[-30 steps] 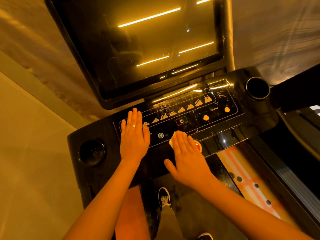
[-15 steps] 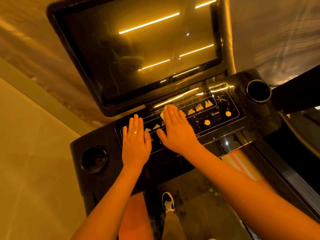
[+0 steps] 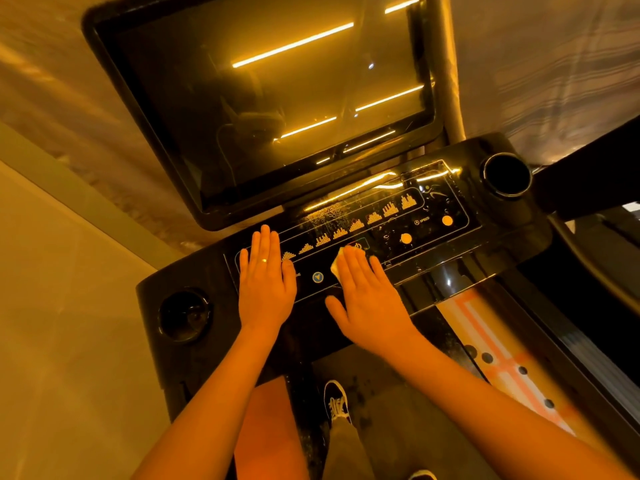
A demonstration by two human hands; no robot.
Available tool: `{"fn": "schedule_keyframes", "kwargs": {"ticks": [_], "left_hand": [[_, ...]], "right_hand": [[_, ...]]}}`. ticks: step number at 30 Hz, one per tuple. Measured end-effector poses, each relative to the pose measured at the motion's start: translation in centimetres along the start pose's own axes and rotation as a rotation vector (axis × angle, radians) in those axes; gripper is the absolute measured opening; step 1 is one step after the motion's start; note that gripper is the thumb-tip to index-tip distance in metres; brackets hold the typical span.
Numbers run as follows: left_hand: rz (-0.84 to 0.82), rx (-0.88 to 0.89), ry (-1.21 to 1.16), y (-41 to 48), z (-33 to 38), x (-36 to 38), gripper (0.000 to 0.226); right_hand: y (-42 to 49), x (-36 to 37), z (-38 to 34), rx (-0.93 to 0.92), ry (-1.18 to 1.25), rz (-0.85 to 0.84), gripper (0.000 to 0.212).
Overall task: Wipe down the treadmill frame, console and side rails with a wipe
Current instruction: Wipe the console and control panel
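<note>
The black glossy treadmill console (image 3: 433, 233) fills the middle of the view, with a dark screen (image 3: 263, 98) tilted above it. My right hand (image 3: 367, 296) lies flat with straight fingers on a pale wipe (image 3: 336, 265), pressing it onto the button panel near the power symbol. Only a corner of the wipe shows beyond my fingertips. My left hand (image 3: 265, 282), wearing a ring, rests flat and open on the left part of the panel. Wet streaks and droplets glisten on the panel's upper half.
Round cup holders sit at the console's left (image 3: 185, 315) and right (image 3: 506, 174) ends. A side rail (image 3: 588, 174) runs off to the right. Below are the belt (image 3: 398, 410), a patterned side strip (image 3: 502, 355) and my shoe (image 3: 335, 400). Pale floor lies to the left.
My right hand slid the wipe up the panel toward the screen and then back down toward the near edge. My left hand stayed flat in place.
</note>
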State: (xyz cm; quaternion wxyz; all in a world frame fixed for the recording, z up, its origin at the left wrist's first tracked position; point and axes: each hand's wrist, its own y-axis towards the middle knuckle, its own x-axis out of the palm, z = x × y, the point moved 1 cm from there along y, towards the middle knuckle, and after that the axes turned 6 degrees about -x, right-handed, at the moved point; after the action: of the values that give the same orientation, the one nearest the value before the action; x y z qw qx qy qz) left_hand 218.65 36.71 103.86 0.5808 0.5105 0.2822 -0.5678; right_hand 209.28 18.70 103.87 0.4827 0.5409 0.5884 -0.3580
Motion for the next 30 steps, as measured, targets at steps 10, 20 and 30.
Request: {"fn": "schedule_keyframes", "kwargs": {"ticks": [10,20,30], "left_hand": [[-0.010,-0.002,0.009,0.0,0.0,0.0,0.055],[-0.023,0.008,0.059,0.1,-0.1,0.1,0.058],[-0.044,0.029,0.112,0.1,-0.4,0.4,0.059]], "right_hand": [[0.5,0.2,-0.6,0.047,-0.016,-0.022,0.080],[2.6,-0.9,-0.6,0.058,-0.009,-0.015,0.079],[10.4,-2.4,0.7,0.056,0.025,0.107,0.076]]}}
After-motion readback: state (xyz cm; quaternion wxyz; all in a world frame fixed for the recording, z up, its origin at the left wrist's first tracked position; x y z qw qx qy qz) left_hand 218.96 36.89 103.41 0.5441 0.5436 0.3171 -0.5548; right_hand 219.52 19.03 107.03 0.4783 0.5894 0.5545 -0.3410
